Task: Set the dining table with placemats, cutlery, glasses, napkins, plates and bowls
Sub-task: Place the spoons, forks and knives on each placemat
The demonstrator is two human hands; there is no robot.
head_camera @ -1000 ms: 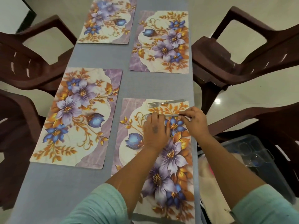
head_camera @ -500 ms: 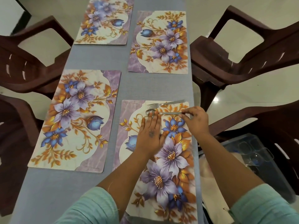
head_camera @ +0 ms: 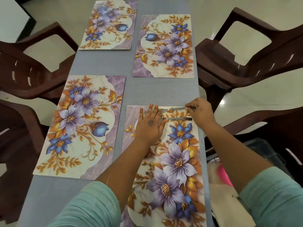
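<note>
At frame centre-right, right hand (head_camera: 200,112) pinching fork (head_camera: 173,109) handle at nearest placemat's (head_camera: 170,161) far edge, having shifted up from spoon (head_camera: 178,118) handle it was touching half a second ago. Left hand (head_camera: 150,125) lying flat, fingers straight and together, covering spoon bowl (hidden). No readable writing showing. Three more placemats lying on grey table (head_camera: 113,66).
</note>
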